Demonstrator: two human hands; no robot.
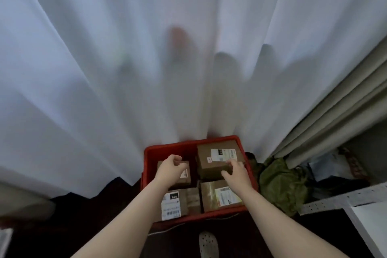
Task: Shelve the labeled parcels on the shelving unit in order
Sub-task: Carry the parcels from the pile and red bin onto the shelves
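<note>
Red plastic crate (149, 153), lower centre: four labelled brown cardboard parcels (209, 197).
My left hand (169, 168) grips the small box (185, 176); my right hand's (237, 175) fingers (232, 162) clasp the large box (213, 158).

A crate (149, 154) sits on the floor (62, 228) just before a curtain (125, 73). Four parcels are packed close together in it: a far-left parcel (185, 176), a far-right parcel (211, 163), a near-left parcel (174, 203) and a near-right parcel (217, 196). The left hand (170, 166) grips the far-left parcel from above. The right hand (235, 170) holds the near edge of the far-right parcel. A crumpled bag (280, 184) lies right of the crate, a shelf corner (335, 201) further right, and a shoe (207, 243) on the crate's near side.
</note>
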